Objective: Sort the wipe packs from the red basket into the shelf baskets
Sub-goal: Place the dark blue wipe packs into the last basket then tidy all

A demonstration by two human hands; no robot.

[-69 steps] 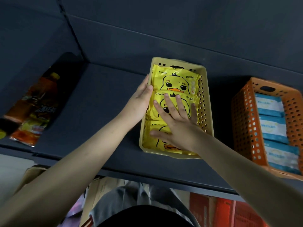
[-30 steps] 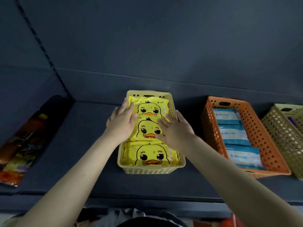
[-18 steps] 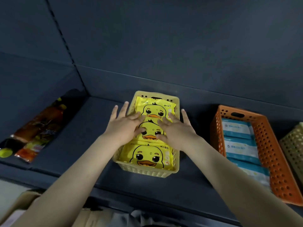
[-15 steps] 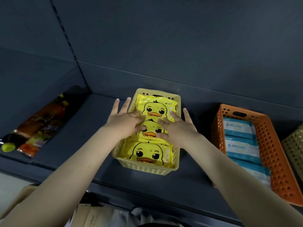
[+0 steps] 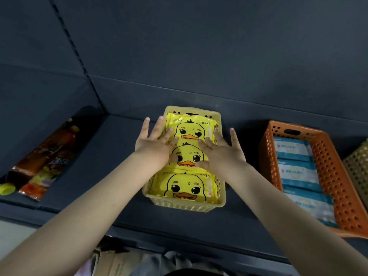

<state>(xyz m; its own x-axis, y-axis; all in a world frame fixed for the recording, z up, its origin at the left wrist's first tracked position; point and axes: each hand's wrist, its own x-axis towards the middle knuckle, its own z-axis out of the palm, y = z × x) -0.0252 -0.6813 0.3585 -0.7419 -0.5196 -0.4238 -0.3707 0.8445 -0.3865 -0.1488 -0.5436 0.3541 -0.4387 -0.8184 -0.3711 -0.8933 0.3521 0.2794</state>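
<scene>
Yellow perforated plastic basket (image 5: 184, 204) holds 3 yellow duck-print wipe packs (image 5: 187, 188) near the dark shelf's (image 5: 111, 156) front edge. Left hand (image 5: 153, 148) and right hand (image 5: 223, 154) rest on the rear 2 packs, fingers straight and spread; shelf surface shows either side.

a dark blue-grey shelf (image 5: 111, 176) is carrying three perforated baskets and some drinks. a yellow basket (image 5: 179, 205) is sitting in the middle, near the front edge. an orange basket (image 5: 336, 176) is standing to its right, apart from it, and a beige basket (image 5: 358, 168) is showing at the right edge, just beside the orange one. at the left, bottles (image 5: 49, 156) of orange-brown drink are lying on their sides, well apart from the baskets.
</scene>
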